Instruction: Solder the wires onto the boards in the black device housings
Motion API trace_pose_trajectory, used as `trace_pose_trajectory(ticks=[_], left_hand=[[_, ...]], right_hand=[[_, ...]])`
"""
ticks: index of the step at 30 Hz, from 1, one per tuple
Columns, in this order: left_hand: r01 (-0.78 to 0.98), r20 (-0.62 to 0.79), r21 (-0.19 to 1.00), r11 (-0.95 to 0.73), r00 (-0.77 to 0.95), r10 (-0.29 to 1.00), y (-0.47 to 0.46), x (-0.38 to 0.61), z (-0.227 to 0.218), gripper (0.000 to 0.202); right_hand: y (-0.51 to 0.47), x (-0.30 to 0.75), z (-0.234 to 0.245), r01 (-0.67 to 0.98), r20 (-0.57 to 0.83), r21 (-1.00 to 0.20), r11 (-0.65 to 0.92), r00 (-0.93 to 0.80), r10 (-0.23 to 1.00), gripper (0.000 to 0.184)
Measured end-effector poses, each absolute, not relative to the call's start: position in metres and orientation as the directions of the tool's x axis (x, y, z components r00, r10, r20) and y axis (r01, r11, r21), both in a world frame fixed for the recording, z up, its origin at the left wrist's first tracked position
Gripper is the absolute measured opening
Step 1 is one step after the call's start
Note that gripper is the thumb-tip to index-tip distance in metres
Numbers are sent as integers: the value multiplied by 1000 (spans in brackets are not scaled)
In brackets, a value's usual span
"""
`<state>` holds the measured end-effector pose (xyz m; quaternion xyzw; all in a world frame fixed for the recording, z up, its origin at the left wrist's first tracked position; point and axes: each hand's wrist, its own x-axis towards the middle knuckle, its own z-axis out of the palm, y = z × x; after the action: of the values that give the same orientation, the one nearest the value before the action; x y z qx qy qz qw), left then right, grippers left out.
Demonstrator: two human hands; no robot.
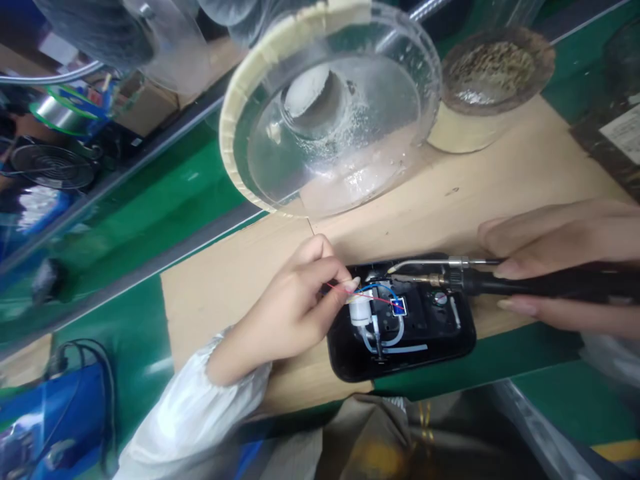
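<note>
A black plastic housing [440,343] lies open on a brown board, showing a small white pump [360,312], clear tubing, a blue chip and red and blue wires [381,291]. My left hand [293,310] pinches the red wire at the housing's left edge. My right hand [560,263] grips a black soldering iron [540,283] whose metal tip points left over the housing, close to the wires.
A large clear round dish with a cream rim [330,107] stands tilted behind the housing. A brown round dish [497,70] sits at the back right. The brown board [500,187] rests on a green belt [165,200]. A small fan [53,167] stands far left.
</note>
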<state>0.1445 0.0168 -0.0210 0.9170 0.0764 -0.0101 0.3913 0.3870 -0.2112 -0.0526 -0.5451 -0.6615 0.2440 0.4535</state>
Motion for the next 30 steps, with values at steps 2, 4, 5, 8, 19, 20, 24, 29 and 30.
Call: trace_pose_trajectory(ticks=[2,4,5,8,19,20,24,29,30], left_hand=[[142,-75,724,-675,989,127,17,144,-22,15],[132,-67,733,-667,990,122,17,144,-23,15],[129,-63,737,-663,991,122,17,144,-23,15],[136,-70,748,-649,989,126,18,144,-24,15],[165,-119,770,-616,986,115,20,143,-24,15],[166,-120,768,-619,986,116,20,143,-24,15],[160,-113,766,-622,987,114,20,144,-24,15],[99,-65,770,-631,995,76,21,142,-25,14],[76,-53,773,-630,997,54,21,142,-26,14]], right_hand=[[-206,386,-50,485,359,-805,341,-59,931,17],[-203,385,-49,487,345,-808,333,-67,936,15],[-202,386,-48,485,352,-805,343,-75,933,16],[-199,388,-48,462,414,-783,417,-114,903,28],[-198,392,-49,327,392,-859,394,-75,917,49],[-198,392,-49,328,394,-858,396,-75,916,49],[-196,390,-48,313,390,-868,385,-48,919,47],[-197,389,-46,267,355,-899,348,-24,935,45],[-197,389,-46,265,353,-900,346,-25,935,47]])
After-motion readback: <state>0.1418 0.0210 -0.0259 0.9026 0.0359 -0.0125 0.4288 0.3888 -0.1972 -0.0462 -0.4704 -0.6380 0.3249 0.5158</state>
